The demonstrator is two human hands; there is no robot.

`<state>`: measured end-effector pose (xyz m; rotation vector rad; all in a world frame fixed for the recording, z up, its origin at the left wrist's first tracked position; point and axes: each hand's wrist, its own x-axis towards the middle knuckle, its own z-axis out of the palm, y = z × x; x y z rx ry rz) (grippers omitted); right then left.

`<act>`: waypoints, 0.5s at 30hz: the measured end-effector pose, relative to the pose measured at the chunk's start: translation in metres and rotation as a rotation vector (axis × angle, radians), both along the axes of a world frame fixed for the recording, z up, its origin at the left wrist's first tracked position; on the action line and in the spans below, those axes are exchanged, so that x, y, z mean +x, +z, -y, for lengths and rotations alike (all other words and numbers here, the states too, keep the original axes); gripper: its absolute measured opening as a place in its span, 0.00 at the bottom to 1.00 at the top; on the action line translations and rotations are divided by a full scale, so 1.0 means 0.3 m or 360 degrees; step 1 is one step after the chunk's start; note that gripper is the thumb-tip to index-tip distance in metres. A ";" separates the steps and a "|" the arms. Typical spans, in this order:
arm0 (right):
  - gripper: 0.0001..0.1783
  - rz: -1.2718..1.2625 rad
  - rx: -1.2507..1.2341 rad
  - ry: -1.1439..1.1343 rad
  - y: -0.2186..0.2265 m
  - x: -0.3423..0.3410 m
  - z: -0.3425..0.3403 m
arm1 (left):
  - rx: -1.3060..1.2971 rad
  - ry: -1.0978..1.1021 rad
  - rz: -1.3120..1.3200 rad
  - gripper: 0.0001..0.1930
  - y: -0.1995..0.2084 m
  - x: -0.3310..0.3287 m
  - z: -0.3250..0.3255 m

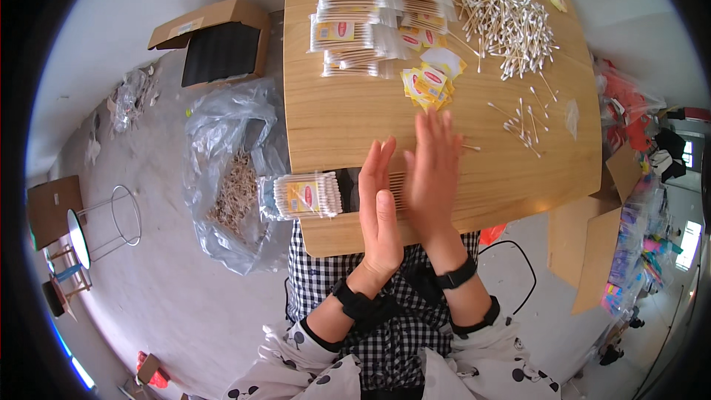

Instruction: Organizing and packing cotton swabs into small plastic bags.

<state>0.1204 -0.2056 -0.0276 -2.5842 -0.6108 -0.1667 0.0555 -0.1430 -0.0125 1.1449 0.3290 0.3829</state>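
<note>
My left hand (pixel 381 215) and my right hand (pixel 432 178) are held upright near the front edge of the table, palms facing, fingers stretched out. Between the palms shows a row of wooden swab sticks (pixel 398 191); the hands hide most of it, and I cannot tell whether they press on it. Left of my left hand, a clear packet of cotton swabs (pixel 307 195) with a yellow label lies at the table's left edge, beside a dark flat piece (pixel 346 190). Beyond my fingertips is a small pile of yellow-and-white label cards (pixel 428 84).
Stacked swab packets (pixel 355 18) fill the wooden table's (pixel 322 115) far left. A heap of loose swabs (pixel 511 28) lies far right, with several scattered swabs (pixel 529 124) nearer. On the floor at left stand a grey plastic bag (pixel 215 130) and a cardboard box (pixel 252 37). Another carton (pixel 585 248) stands right.
</note>
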 end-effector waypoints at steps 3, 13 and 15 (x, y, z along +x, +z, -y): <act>0.31 0.0082 -0.0154 0.0046 -0.047 0.011 -0.039 | -0.0148 0.0077 0.0015 0.40 -0.067 -0.012 -0.007; 0.31 0.0020 -0.0090 0.0131 -0.040 0.006 -0.043 | -0.0090 0.0264 0.0028 0.43 -0.072 -0.057 0.004; 0.31 0.0004 -0.0039 0.0131 -0.039 0.008 -0.047 | -0.0083 0.0249 -0.0002 0.43 -0.072 -0.048 0.008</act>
